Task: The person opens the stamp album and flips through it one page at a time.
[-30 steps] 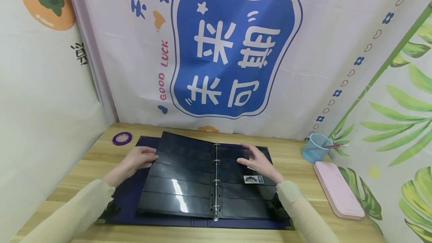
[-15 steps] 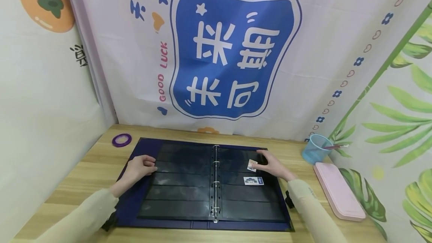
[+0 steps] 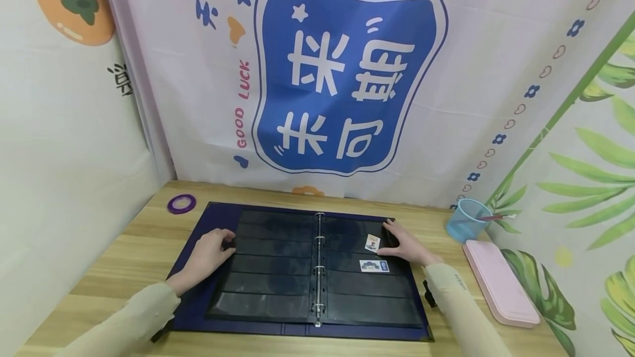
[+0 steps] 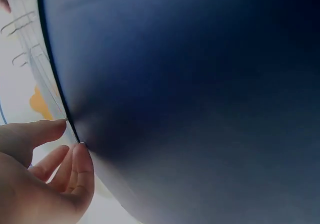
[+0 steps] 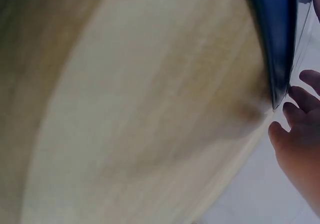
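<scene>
A ring-bound stamp album with a dark blue cover [image 3: 193, 299] lies spread on the table in the head view. Black pocket pages lie flat on either side of its metal rings [image 3: 319, 285]. My left hand [image 3: 205, 255] rests at the outer edge of the left page [image 3: 270, 264], thumb and fingertips slightly apart. Over the right page [image 3: 372, 299], my right hand [image 3: 408, 247] lies at the outer edge, thumb and fingers spread. Beside its thumb is a small tilted stamp [image 3: 372, 243]; a wider blue-and-white stamp [image 3: 374, 266] sits just below.
A purple tape roll [image 3: 181, 204] lies beyond the album's left corner. On the right stand a blue mesh pen cup [image 3: 465, 220] with a pencil in it and a long pink case [image 3: 501, 282]. Printed cloth hangs behind the wooden table [image 3: 94, 291].
The left page, raised in my left hand at first, has come down flat. My right hand has shifted right to the page's outer edge, uncovering the tilted stamp.
</scene>
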A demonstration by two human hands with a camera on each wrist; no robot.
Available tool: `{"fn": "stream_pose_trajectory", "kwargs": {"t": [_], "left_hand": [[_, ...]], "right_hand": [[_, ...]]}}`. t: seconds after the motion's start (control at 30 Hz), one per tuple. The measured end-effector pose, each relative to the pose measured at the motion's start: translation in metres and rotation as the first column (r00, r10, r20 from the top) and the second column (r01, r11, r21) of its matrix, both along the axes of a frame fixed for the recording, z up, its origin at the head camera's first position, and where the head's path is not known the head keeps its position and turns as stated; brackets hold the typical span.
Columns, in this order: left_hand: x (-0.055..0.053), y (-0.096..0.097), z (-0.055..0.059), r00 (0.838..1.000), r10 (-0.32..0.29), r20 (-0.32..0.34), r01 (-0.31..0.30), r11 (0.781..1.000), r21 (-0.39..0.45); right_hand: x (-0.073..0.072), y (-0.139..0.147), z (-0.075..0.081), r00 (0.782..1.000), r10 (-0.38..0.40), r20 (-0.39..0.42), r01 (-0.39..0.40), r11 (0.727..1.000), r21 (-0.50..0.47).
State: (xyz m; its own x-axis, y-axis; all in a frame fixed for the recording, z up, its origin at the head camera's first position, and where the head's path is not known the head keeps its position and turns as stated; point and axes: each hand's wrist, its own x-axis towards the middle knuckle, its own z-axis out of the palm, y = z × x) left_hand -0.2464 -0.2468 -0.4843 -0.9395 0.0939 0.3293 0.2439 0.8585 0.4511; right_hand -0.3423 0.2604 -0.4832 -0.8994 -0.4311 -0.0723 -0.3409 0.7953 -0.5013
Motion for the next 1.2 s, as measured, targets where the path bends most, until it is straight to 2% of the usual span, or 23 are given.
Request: {"fn": "stream_pose_trajectory", "kwargs": {"t": [0.13,0.27,0.43,0.63,0.77,1.2], "left_hand": [[0.0,0.001,-0.002,0.999,-0.006,-0.034,0.004,0.998,-0.056],[0.001,0.001,-0.005,0.996,-0.069,-0.049,0.063,0.991,-0.118],[0.004,0.002,-0.008,0.986,-0.165,0.031,0.168,0.976,-0.138],[0.007,0.004,-0.01,0.966,-0.237,0.101,0.253,0.946,-0.2],[0.009,0.004,-0.009,0.961,-0.248,0.124,0.271,0.936,-0.224],[0.01,0.001,-0.012,0.955,-0.246,0.165,0.28,0.931,-0.232]], "right_hand": [[-0.001,0.001,-0.001,1.0,-0.007,-0.003,0.007,1.0,0.012],[-0.001,0.002,-0.002,1.0,-0.017,0.016,0.017,1.0,0.024],[-0.003,0.004,-0.003,1.0,-0.019,0.0,0.019,0.999,0.028],[-0.004,0.005,-0.004,0.999,-0.032,-0.009,0.032,0.999,0.038],[-0.002,0.003,-0.003,0.999,-0.043,0.0,0.043,0.998,0.034],[0.002,-0.003,-0.003,0.998,-0.059,0.004,0.059,0.998,0.015]]}}
